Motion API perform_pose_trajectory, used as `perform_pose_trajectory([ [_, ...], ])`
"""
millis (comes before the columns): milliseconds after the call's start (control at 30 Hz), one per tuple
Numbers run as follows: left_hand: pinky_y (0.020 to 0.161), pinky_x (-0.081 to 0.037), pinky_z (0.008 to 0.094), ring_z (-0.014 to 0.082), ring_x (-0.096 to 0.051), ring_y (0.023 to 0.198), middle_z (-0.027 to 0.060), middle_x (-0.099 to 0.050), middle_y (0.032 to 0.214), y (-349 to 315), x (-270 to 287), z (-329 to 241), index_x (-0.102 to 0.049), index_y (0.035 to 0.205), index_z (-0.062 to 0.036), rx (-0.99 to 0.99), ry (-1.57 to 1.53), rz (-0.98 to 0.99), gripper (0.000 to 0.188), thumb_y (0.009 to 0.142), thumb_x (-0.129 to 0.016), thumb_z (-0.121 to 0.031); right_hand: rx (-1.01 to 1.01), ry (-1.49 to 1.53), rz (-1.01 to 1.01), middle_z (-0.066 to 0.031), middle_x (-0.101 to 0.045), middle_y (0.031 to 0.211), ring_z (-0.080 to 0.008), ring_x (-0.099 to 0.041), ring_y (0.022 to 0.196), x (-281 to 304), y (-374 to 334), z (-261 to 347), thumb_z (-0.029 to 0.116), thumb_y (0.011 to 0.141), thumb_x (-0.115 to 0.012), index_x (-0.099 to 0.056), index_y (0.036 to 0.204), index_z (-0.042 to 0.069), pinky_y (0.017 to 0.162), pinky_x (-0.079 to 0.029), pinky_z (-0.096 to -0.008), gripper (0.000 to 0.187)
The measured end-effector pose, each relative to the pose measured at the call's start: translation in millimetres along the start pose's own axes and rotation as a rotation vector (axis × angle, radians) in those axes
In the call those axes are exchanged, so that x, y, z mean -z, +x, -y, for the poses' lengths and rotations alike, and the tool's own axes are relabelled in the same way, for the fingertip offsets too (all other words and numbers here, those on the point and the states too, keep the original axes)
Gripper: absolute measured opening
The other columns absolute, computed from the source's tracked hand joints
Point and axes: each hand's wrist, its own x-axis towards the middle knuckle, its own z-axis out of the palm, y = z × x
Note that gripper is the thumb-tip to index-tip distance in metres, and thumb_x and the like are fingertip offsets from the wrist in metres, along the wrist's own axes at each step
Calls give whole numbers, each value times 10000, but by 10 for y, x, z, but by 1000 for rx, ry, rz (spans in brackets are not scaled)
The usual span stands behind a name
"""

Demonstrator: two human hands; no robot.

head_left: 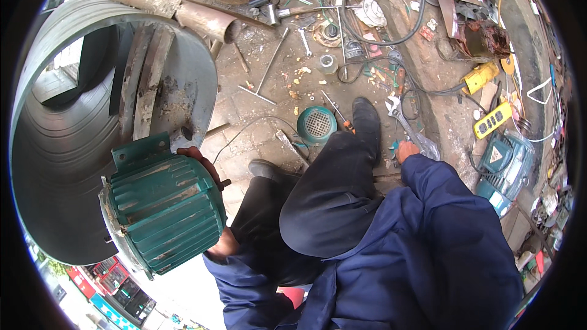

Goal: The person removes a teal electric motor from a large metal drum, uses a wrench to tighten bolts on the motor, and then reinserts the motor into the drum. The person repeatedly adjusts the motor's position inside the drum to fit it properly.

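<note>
At your left side in the head view, before the open rim of the metal drum [55, 177], your left hand [208, 164] is holding the green motor [168, 205]. Your right hand [404, 150] is near the adjustable wrench [401, 117]; its grip I cannot tell. Floor [247, 139] stretches between drum and round green strainer [317, 124].

Tiled, grimy floor [260, 140]: on it lie a green perforated cover [317, 124], screwdriver [348, 126], T-shaped bar [273, 61] and spanner [304, 41].

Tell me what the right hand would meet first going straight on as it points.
The right hand points up and left, so beyond the teal thing at its fingers it would probably meet the right shoe first; depth is unclear.
</note>
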Motion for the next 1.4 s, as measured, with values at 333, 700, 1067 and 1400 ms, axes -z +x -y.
perform_pose_trajectory([
  [333,1319,-246,499,346,-386,1535,214,-468,1591,23,-151,46,-493,1533,-11,98,-78,-11,674,991,-732,-334,18,170,-9,-303,-738,1038,-493,-716,962,341,-115,37,385,862,-724,-737,1009,-1,891,-565,-553,413],
  [700,1233,-395,549,367,-486,1454,192,-508,1581,-36,266,-174,-513,1533,-58,-147,114,-32,653,1028,-626,-457,354,1404,303,-82,-704,1069,-184,-661,940,2968,-704,826,322,945,-719,-713,1168,36,853,-502,-332,362],
  [1067,1168,-464,508,364,-561,1377,156,-571,1536,-39,167,-66,-517,1532,-57,-341,184,-318,712,1061,-482,-591,1137,1937,941,-237,-550,1291,-240,-649,885,4156,-1919,1916,677,813,-716,-673,1354,90,805,-462,-386,800],
  [1400,1126,-490,480,339,-594,1325,142,-604,1489,-65,-17,-59,-550,1490,-49,-368,187,-221,687,1034,-520,-563,1215,1880,1159,-257,-546,1302,-197,-641,842,4192,-2170,2115,634,851,-716,-614,1415,71,756,-439,-354,803],
])
